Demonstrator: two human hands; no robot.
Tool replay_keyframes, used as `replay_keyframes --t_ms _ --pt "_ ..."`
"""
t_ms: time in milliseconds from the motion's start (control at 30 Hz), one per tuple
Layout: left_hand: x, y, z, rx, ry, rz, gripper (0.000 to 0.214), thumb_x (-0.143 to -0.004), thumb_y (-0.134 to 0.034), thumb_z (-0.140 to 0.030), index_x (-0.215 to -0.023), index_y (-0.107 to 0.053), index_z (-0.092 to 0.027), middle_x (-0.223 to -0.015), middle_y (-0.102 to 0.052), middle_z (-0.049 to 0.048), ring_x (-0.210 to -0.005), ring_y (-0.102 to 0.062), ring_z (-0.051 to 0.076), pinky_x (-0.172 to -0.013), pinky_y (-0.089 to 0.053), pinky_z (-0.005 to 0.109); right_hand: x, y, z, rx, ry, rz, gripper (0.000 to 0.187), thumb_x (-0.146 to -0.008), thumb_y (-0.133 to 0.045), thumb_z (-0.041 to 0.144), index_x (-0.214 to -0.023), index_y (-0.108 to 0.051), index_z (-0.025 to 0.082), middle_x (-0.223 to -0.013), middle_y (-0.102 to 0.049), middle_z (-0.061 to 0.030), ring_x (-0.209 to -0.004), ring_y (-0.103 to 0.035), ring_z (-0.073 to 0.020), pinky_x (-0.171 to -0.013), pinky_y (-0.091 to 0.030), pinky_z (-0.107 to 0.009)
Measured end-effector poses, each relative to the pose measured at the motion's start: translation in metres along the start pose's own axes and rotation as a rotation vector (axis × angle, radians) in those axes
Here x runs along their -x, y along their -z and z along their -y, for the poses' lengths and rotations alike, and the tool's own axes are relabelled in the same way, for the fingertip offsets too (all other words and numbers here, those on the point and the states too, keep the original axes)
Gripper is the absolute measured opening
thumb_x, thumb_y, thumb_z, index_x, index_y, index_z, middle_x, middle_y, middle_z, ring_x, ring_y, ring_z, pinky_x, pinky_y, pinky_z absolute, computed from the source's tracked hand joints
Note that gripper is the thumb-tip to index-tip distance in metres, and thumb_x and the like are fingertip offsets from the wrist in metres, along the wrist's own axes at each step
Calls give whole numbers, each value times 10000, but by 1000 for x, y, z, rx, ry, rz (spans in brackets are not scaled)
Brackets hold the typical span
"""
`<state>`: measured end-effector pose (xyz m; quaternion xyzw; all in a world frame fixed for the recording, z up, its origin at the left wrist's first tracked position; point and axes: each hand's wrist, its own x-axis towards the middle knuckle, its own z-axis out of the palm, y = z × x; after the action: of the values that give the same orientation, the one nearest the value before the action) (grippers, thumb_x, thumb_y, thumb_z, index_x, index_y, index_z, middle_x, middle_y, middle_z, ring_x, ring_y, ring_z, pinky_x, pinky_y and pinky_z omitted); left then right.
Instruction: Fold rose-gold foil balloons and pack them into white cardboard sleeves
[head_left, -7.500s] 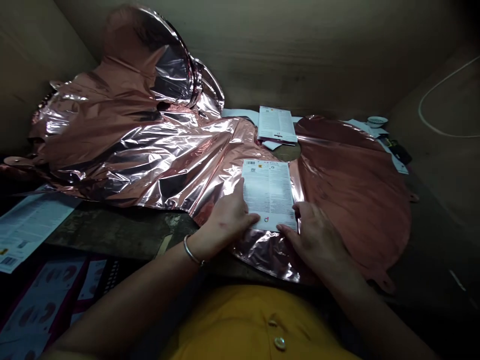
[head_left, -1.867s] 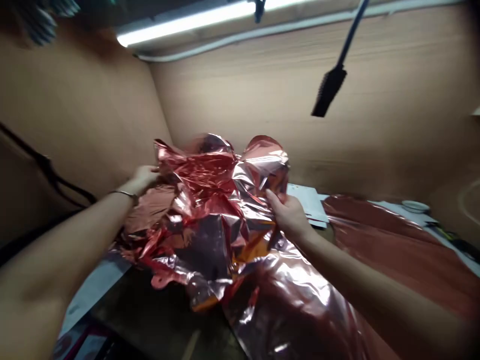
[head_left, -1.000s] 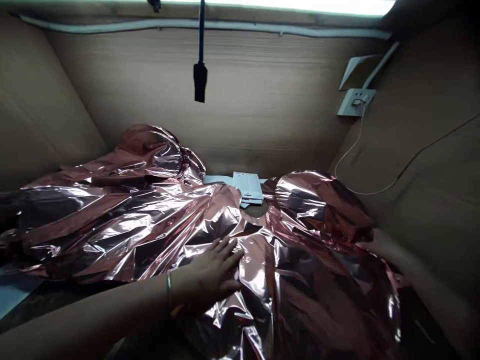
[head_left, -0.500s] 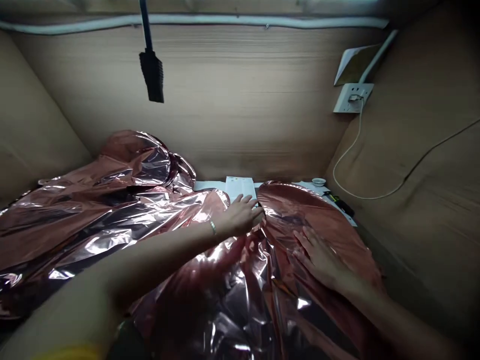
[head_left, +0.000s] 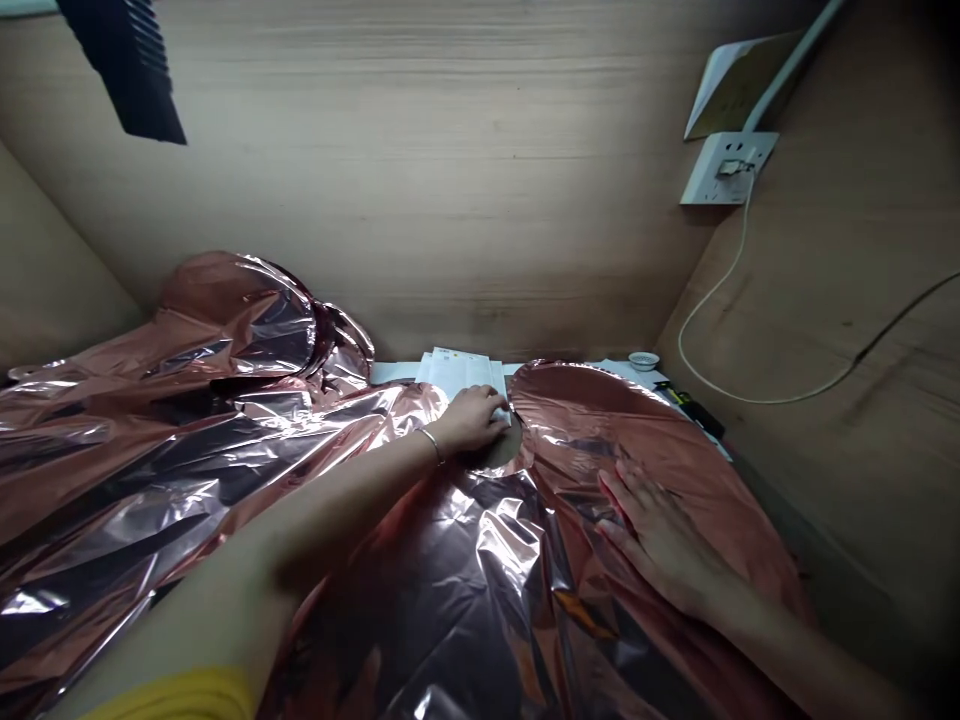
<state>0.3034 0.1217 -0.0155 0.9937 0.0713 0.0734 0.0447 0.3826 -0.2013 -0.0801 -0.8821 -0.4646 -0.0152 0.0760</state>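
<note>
My left hand [head_left: 474, 418] reaches over the white paper sheets [head_left: 461, 368] at the back, fingers bent and closed on the right edge of the paper. A large, shiny rose-gold foil balloon [head_left: 555, 400], flat and creased, spreads out in front of me, with a rounded notch below my left hand. On its right part lies my right hand [head_left: 652, 525], open, fingers stretched out and touching the foil. More of the same crumpled foil [head_left: 225, 310] is heaped on the left. The fingertips of my left hand are partly hidden.
A black comb-like strip [head_left: 127, 70] hangs at upper left. On the right wall, a white socket [head_left: 727, 168] holds a plug with a trailing cable [head_left: 705, 300]. A small white dish [head_left: 643, 361] and a dark tool with yellow marks [head_left: 697, 412] are at the back right.
My left hand's fingers have gone from spread to bent on the paper, whose sheets have shifted apart. The notch in the foil now shows. The view has turned downward; my right hand stays on the foil.
</note>
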Motion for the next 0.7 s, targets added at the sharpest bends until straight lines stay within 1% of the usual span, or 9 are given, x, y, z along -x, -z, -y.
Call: replay_keyframes --t_ms 67,167,233,300,367,467,600,700 --pt "-22 -1 -3 12 126 2 336 -939 -553 -361 -1229 -566 -190 -1212 -583 91 -1094 -569 229 -942 -475 424 0 0 0 -9 -4 -11 685 -942 -320 558 -1483 -362 140 -1547 -283 -133 -1433 -227 -299 -1140 -280 -522" --pt "-59 -5 -7 13 301 54 331 -933 -582 -339 -1210 -565 -159 -1192 -592 97 -1023 -612 218 -857 -531 410 0 -1 1 -10 -17 -23 686 -948 -307 548 -1481 -360 119 -1550 -273 -136 -1434 -228 -293 -1140 -284 -519" --pt "-80 -8 -10 6 355 90 327 -915 -614 -333 -1184 -580 -149 -1170 -600 98 -1014 -618 218 -838 -538 385 1 -1 1 -4 -16 -38 672 -953 -311 527 -1475 -369 108 -1548 -274 -137 -1434 -228 -292 -1138 -292 -516" --pt "-93 -11 -13 -13 369 92 341 -910 -620 -334 -1188 -580 -141 -1184 -594 108 -1035 -611 226 -858 -530 396 2 -1 1 -2 -5 -56 647 -958 -324 501 -1470 -377 108 -1541 -288 -137 -1427 -248 -294 -1129 -312 -520" --pt "-98 -14 -14 -34 348 70 351 -920 -601 -345 -1207 -570 -145 -1224 -578 111 -1064 -596 235 -891 -517 432 3 -2 1 0 1 -76 628 -966 -321 482 -1470 -377 112 -1536 -299 -136 -1422 -263 -295 -1118 -333 -526" --pt "-95 -16 -7 -36 272 59 348 -931 -582 -352 -1221 -563 -161 -1257 -564 103 -1093 -581 242 -918 -501 465 4 -2 0 16 3 -99 617 -979 -295 479 -1471 -376 116 -1535 -302 -132 -1415 -278 -292 -1109 -350 -526" --pt "-89 -12 12 -2 192 122 335 -931 -584 -337 -1216 -566 -162 -1237 -574 99 -1072 -591 233 -903 -511 452 5 -4 -2 53 35 -115 624 -973 -301 478 -1456 -400 94 -1519 -330 -149 -1401 -307 -306 -1097 -370 -522" --pt "-93 -10 18 31 200 175 319 -933 -582 -335 -1205 -573 -169 -1222 -582 94 -1052 -600 224 -885 -522 429 4 -5 -4 70 53 -146 621 -971 -309 469 -1445 -416 81 -1507 -347 -162 -1385 -336 -321 -1074 -399 -531"
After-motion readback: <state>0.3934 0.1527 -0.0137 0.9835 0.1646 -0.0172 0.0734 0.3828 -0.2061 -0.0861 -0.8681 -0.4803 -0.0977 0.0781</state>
